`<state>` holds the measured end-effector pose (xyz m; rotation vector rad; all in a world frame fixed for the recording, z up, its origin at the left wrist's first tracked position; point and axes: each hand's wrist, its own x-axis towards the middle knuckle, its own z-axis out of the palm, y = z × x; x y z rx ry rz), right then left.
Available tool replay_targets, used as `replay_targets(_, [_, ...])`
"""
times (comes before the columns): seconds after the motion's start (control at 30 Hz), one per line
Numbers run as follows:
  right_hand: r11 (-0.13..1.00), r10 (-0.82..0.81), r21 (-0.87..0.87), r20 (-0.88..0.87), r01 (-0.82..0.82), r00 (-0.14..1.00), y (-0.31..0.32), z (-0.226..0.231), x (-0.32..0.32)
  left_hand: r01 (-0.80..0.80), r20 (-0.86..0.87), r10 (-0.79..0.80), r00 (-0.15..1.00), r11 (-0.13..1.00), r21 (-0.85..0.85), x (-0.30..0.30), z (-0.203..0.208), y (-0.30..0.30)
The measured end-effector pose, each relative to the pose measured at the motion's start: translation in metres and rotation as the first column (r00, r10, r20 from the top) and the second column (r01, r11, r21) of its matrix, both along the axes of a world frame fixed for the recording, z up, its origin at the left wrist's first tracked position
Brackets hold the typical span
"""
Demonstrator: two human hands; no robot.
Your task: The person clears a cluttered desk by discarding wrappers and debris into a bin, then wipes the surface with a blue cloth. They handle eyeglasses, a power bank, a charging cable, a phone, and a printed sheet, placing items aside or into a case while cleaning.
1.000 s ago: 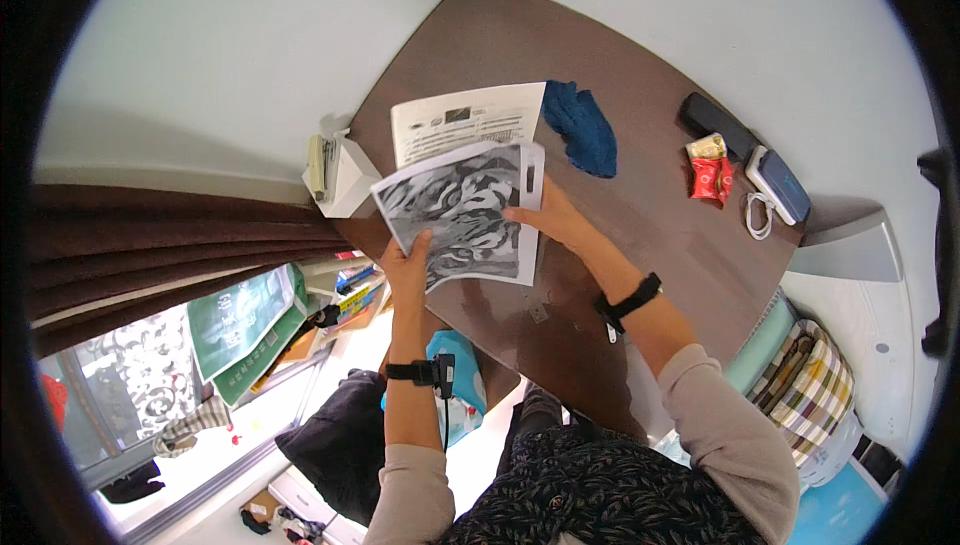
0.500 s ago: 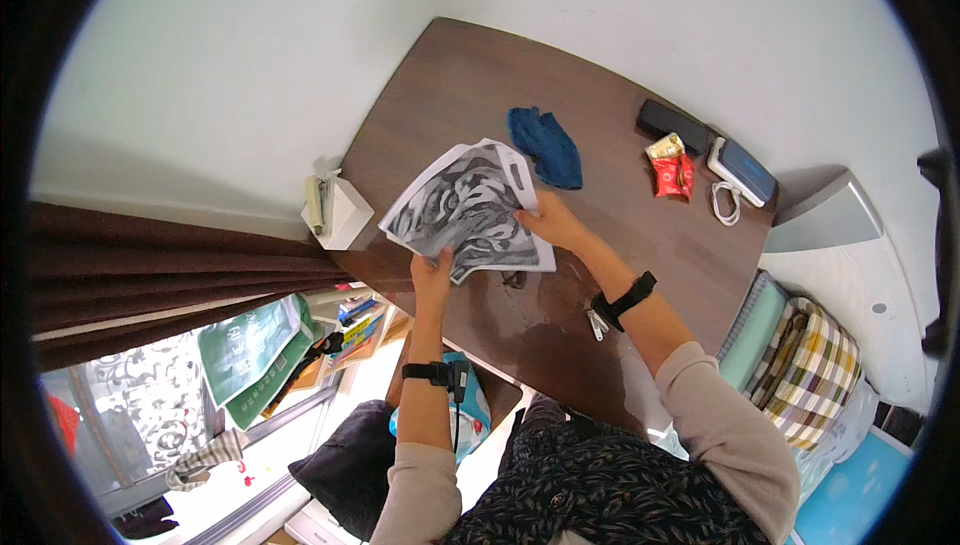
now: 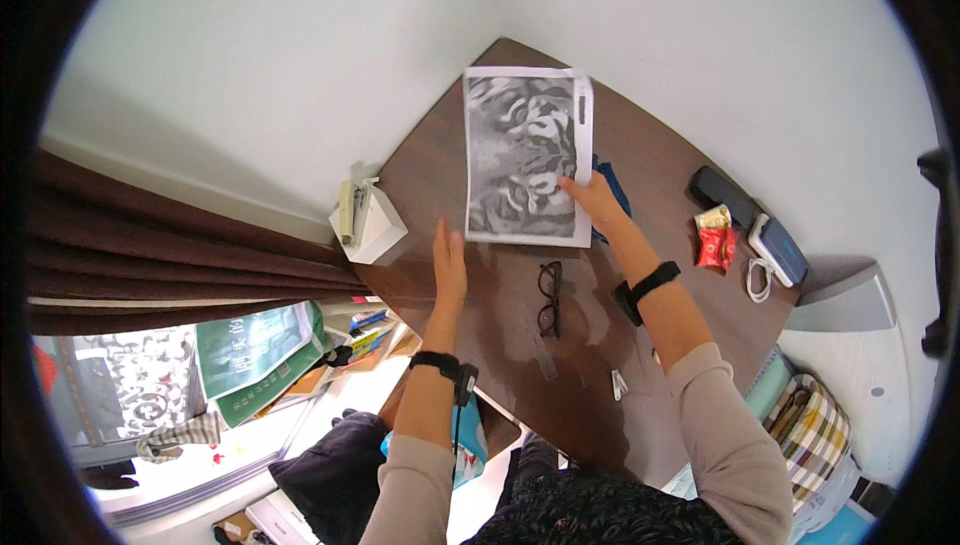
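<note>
A printed sheet of paper [image 3: 522, 157] with a grey and white tiger's face is tilted over the far part of the brown table [image 3: 425, 160]. My right hand [image 3: 598, 202] grips its right edge, thumb on the printed side. My left hand [image 3: 449, 263] is off the sheet, just below its lower left corner, fingers stretched out and empty. Beneath the sheet's right side, a dark blue cloth [image 3: 612, 186] is mostly hidden. Between my forearms lie dark-framed glasses [image 3: 556, 299] and a clear, ruler-like strip [image 3: 541, 347]. Nearer me rests a silver nail clipper [image 3: 619, 385].
A white box [image 3: 378, 227] stands at the table's left edge. Along the right edge are a black case [image 3: 722, 193], a red packet [image 3: 715, 247], a blue and white device [image 3: 777, 248] and a white cable [image 3: 759, 281]. Brown curtains [image 3: 190, 245] hang at left.
The sheet has moved farther away and turned upright in view, and my left hand has let go of it. The glasses and clear strip now show, while the blue cloth is mostly covered.
</note>
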<state>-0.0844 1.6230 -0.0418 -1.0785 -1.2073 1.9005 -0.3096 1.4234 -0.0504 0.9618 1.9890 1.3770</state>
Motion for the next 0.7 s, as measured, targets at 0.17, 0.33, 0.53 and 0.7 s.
replay_targets(0.17, [0.959,-0.234,-0.178,-0.047,0.222,0.971,0.048,-0.032,-0.064,0.025,-0.630,-0.282,0.724,0.923,-0.385,-0.018,-0.059,-0.067])
replay_targets(0.33, [0.938,-0.292,-0.153,0.128,0.310,0.948,0.089,-0.050,-0.114,-0.024,-0.678,-0.341,0.651,0.884,-0.468,-0.014,-0.067,-0.075])
replay_targets(0.53, [0.949,-0.309,-0.022,0.160,0.316,0.938,0.119,-0.067,-0.152,-0.005,-0.660,-0.356,0.661,0.878,-0.478,-0.020,-0.061,-0.072])
replay_targets(0.7, [0.718,-0.675,0.619,0.509,0.318,0.533,0.100,-0.071,-0.158,0.005,-0.680,-0.301,0.669,0.916,-0.400,-0.021,-0.060,-0.074])
